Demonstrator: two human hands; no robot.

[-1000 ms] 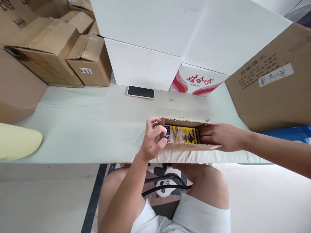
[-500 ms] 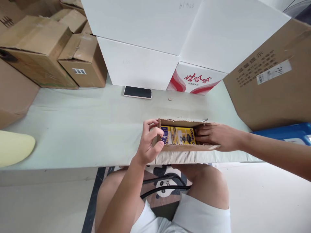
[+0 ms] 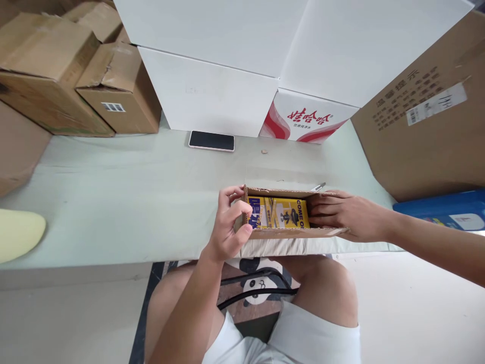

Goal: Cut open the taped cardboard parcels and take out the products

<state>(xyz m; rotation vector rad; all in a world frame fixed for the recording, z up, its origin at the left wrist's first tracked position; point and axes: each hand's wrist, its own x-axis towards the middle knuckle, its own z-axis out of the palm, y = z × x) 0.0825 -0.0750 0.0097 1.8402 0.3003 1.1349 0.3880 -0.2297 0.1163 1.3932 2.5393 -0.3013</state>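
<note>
A narrow, open-topped cardboard box [image 3: 291, 233] lies near the front edge of the table. Inside it sits a yellow printed package [image 3: 278, 212] with blue lettering and a dark cartoon figure. My left hand [image 3: 231, 222] pinches the box's left end wall, thumb and fingers wrapped round it. At the right end, my right hand [image 3: 339, 215] reaches in with its fingers stretched out beside the package. Its fingertips lie in shadow against the package's right end, and its thumb is hidden. A slim white and grey tool [image 3: 319, 187] pokes out behind the box.
At the back, a smartphone [image 3: 211, 141] lies before stacked white boxes [image 3: 212, 91]. Brown cartons [image 3: 121, 91] stand at the left and a large brown carton [image 3: 424, 111] at the right. A blue package [image 3: 439, 210] is at the right edge, a pale yellow object [image 3: 20, 235] at the left.
My right hand has shifted slightly right, showing a bit more of the yellow package's right end. My left hand keeps its hold on the box. The whole view has moved slightly.
</note>
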